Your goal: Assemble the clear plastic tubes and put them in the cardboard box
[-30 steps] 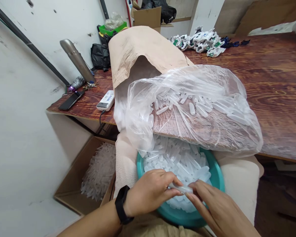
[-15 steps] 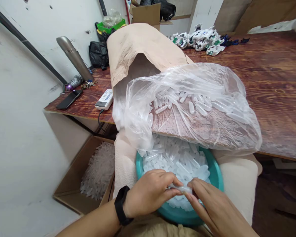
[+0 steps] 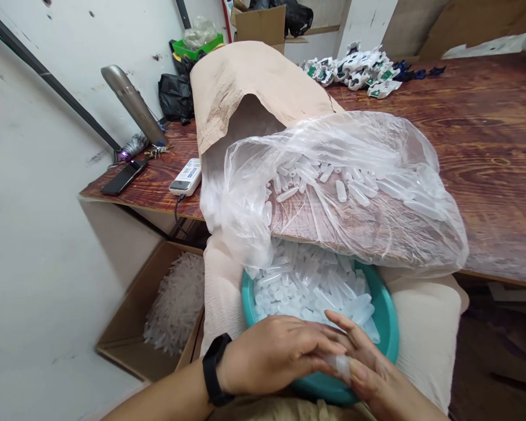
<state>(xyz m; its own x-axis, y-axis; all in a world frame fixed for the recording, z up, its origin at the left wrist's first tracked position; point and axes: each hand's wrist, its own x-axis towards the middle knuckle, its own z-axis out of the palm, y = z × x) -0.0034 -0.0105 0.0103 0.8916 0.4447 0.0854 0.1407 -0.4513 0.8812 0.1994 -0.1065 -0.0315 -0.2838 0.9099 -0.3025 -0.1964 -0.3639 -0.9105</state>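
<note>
We saw one translucent tube between the left hand and right hand, over the near side of the teal basin. The left fingers were narrowed around it; the right thumb lay against it, though we could not tell whether the right fingers gripped. We judged this two-handed repositioning, calling next for a steady pinch.

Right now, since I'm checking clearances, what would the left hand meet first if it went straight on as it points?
Past the translucent piece it seems to hold, the left hand would likely meet the right hand; whether they already touch is unclear.
</note>
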